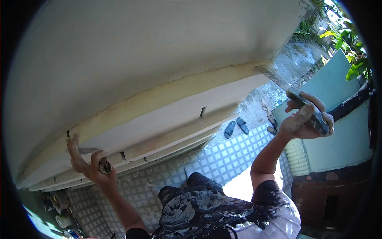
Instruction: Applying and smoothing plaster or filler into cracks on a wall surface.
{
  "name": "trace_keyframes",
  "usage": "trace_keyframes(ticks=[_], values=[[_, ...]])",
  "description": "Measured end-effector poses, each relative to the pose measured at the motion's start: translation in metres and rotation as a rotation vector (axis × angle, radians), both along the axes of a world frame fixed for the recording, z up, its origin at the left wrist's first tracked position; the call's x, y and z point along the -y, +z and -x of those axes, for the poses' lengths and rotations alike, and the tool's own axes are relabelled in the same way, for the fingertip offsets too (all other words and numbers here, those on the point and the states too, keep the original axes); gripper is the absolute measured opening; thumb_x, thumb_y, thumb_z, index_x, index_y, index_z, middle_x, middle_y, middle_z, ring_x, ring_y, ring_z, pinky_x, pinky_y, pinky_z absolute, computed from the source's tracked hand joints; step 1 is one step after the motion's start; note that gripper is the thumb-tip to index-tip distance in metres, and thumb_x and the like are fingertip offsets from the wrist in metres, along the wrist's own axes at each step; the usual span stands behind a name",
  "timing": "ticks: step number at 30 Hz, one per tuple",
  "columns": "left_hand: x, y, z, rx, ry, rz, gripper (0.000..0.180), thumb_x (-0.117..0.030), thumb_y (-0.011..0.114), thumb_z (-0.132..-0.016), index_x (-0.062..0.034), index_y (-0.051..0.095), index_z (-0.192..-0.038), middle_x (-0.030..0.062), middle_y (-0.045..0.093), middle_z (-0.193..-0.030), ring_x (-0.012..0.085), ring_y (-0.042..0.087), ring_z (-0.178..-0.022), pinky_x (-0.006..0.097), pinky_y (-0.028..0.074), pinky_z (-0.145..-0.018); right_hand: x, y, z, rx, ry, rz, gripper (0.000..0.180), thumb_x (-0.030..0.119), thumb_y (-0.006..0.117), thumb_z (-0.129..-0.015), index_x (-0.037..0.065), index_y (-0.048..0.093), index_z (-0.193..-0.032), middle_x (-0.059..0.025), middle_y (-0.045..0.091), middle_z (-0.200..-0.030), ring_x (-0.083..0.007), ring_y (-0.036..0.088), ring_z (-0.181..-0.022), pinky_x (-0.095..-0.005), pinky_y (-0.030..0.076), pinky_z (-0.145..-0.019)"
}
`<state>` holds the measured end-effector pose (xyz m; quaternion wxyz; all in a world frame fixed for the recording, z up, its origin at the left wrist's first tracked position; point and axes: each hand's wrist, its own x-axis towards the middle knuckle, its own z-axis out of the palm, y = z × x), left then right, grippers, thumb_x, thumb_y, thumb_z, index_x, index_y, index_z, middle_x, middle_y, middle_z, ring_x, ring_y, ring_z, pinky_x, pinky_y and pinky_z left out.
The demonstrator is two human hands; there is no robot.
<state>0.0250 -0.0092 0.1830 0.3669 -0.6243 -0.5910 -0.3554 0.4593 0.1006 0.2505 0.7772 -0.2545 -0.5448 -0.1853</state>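
My right hand [304, 119], at the right, is closed round the dark handle of a scraper [273, 76] with a flat metal blade. The blade's tip is at the right end of a cream-yellow ledge [159, 95], close to the joint with the pale wall [159, 40]; whether it touches cannot be made out. My left hand [93, 165], lower left, grips a rolled-up brown sheet [105, 167], its spiral end facing me. Fingers of this hand stretch up against the ledge, near a small dark hole [68, 134]. Pale dust or filler coats both hands.
More pale ledges [179, 137] step down below the yellow one. Dark slippers [235, 127] lie on the checkered tile floor [223, 159]. At the right are a light green panel [330, 95], a dark trunk or pipe [352, 101] and a brown wooden cabinet [310, 201]. Plants [346, 36] grow behind.
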Motion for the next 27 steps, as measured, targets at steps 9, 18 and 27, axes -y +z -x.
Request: trace_keyframes(ticks=[9, 18, 27], values=[[-0.014, -0.011, -0.001, 0.023, -0.02, -0.125, 0.01, -0.014, 0.051, -0.084, -0.0139, 0.05, -0.074, 0.022, 0.041, -0.147, 0.0435, 0.041, -0.134, 0.05, 0.027, -0.104, -0.011, -0.002, 0.008, 0.1, 0.058, 0.062, 0.037, 0.02, 0.061, -0.096, 0.014, 0.03, -0.116, -0.0195, 0.067, -0.09, -0.0206, 0.061, -0.045, -0.0218, 0.048, -0.035], [-0.016, -0.007, -0.006, -0.009, -0.047, -0.159, 0.011, -0.011, 0.049, -0.085, -0.0125, 0.049, -0.073, 0.0228, 0.042, -0.145, 0.0439, 0.041, -0.134, 0.05, 0.03, -0.104, -0.005, 0.001, 0.016, 0.033, 0.113, 0.03, 0.045, 0.016, 0.067, -0.091, 0.016, 0.028, -0.113, -0.0198, 0.067, -0.088, -0.0154, 0.063, -0.049, -0.0168, 0.048, -0.037], [-0.017, -0.01, -0.001, 0.003, -0.027, -0.146, 0.016, -0.013, 0.051, -0.084, -0.014, 0.048, -0.068, 0.0207, 0.042, -0.147, 0.0438, 0.04, -0.135, 0.05, 0.028, -0.106, 0.006, 0.009, 0.037, -0.029, 0.203, -0.027, 0.048, 0.018, 0.067, -0.091, 0.015, 0.025, -0.113, -0.0171, 0.065, -0.083, -0.0148, 0.062, -0.049, -0.0173, 0.05, -0.04]])
